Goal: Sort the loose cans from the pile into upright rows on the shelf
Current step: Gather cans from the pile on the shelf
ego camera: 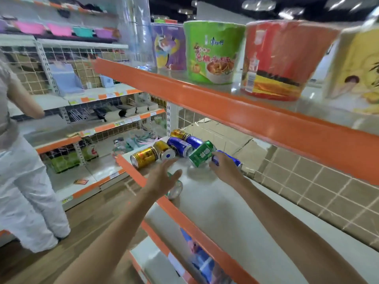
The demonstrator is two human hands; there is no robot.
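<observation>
Here the right hand curls around a blue can lying on its side on the shelf, fingers over the can's body. That looks like the way to lift it free of the heap and turn it upright. Just beyond that grip, touching the blue can, a green can leans tilted against the rest of the pile: gold and blue cans on their sides, bunched at the shelf's far end. Nothing stands upright yet, so the sorting seems barely begun.

The left hand hovers with fingers spread and holds nothing. Directly beneath its palm lies another can, mostly hidden, close to the orange front lip. I judge the hand is poised either to take that one or to stop it rolling off.

Nearer than both hands the shelf is bare, leaving room for rows.
</observation>
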